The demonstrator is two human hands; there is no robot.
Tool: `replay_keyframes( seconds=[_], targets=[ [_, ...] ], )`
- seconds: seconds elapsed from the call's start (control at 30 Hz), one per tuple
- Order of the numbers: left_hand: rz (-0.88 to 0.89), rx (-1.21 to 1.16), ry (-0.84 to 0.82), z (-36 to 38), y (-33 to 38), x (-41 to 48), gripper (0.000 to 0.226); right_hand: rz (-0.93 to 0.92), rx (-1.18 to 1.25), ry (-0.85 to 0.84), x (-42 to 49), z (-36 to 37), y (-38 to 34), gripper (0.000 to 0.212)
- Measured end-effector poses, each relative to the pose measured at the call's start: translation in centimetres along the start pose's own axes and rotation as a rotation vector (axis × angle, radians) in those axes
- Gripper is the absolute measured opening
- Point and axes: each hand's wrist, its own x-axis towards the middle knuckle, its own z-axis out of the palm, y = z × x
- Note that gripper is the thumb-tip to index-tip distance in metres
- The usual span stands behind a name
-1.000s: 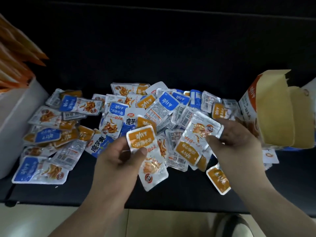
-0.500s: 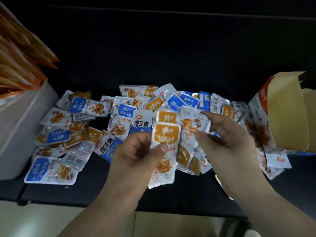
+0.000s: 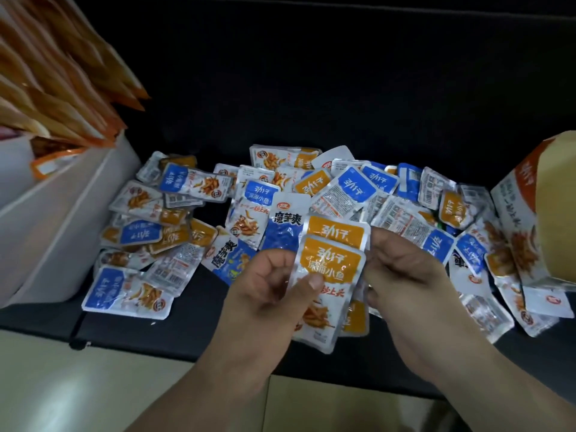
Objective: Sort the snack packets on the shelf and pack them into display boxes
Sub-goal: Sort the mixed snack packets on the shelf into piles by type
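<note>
Much of the shelf (image 3: 140, 335) is covered by a pile (image 3: 343, 188) of packets, with a box (image 3: 530, 213) beside it. Above it, two orange packets (image 3: 330, 263) are pinched by the left hand (image 3: 268, 294) and gripped by the curled right hand (image 3: 414, 275). They are judged light, limp and slippery; sealed edges are advised.

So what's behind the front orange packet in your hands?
A second orange packet: only its top label peeks out above the front orange packet. Its lower part is covered.
</note>
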Motion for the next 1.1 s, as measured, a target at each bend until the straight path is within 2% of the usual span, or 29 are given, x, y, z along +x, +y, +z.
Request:
replay_keyframes(
  seconds=[0.07, 0.1, 0.17, 0.2, 0.3, 0.37, 0.43, 0.53, 0.6, 0.67, 0.77, 0.83, 0.9, 1.0, 1.1],
  targets=[
    [-0.031, 0.010, 0.066, -0.7, 0.1, 0.0, 0.033, 0.051, -0.015, -0.004, 0.6, -0.1, 0.5, 0.032],
    [-0.051, 0.030, 0.126, -1.2, -0.1, 0.1, 0.033, 0.019, -0.129, 0.044, 1.1, -0.7, 1.0, 0.030],
    [-0.092, 0.042, 0.248, -2.4, -0.6, 0.3, 0.032, -0.123, -0.520, 0.115, 2.0, -2.3, 2.3, 0.031],
    [-0.112, 0.032, 0.290, -3.0, -1.0, 0.3, 0.030, -0.209, -0.720, 0.094, 2.3, -2.8, 2.8, 0.035],
    [-0.163, 0.058, 0.303, -3.8, -2.1, 0.0, 0.018, -0.451, -1.176, -0.116, 3.3, -3.6, 4.6, 0.055],
    [-0.186, 0.096, 0.261, -3.6, -2.7, -0.1, 0.016, -0.424, -1.403, -0.236, 3.8, -3.3, 5.5, 0.073],
    [-0.194, 0.130, 0.251, -3.3, -3.1, 0.0, 0.015, -0.347, -1.514, -0.257, 4.1, -3.4, 5.8, 0.080],
    [-0.204, 0.154, 0.241, -3.0, -3.5, 0.1, 0.015, -0.427, -1.559, -0.133, 4.3, -4.4, 6.4, 0.086],
    [-0.204, 0.144, 0.243, -3.0, -3.6, 0.1, 0.016, -0.438, -1.550, -0.080, 4.4, -5.5, 6.8, 0.078],
    [-0.190, 0.127, 0.254, -2.9, -3.5, 0.1, 0.016, -0.495, -1.477, -0.029, 4.4, -6.0, 6.2, 0.061],
    [-0.144, 0.083, 0.282, -2.5, -3.1, 0.3, 0.016, -0.628, -1.269, 0.135, 4.3, -5.9, 4.1, 0.029],
    [-0.103, 0.051, 0.304, -2.3, -2.6, 0.6, 0.018, -0.632, -1.130, 0.249, 3.7, -5.0, 2.5, 0.017],
    [-0.054, 0.021, 0.302, -2.1, -1.9, 0.8, 0.019, -0.523, -0.888, 0.282, 3.0, -3.8, 1.0, 0.025],
    [0.025, 0.005, 0.278, -1.7, -1.0, 1.1, 0.019, -0.201, -0.425, 0.139, 2.5, -1.7, -0.7, 0.030],
    [0.053, -0.026, 0.229, -1.0, -0.2, 0.8, 0.019, 0.018, -0.281, 0.056, 2.4, 0.0, 0.5, 0.030]
  ],
)
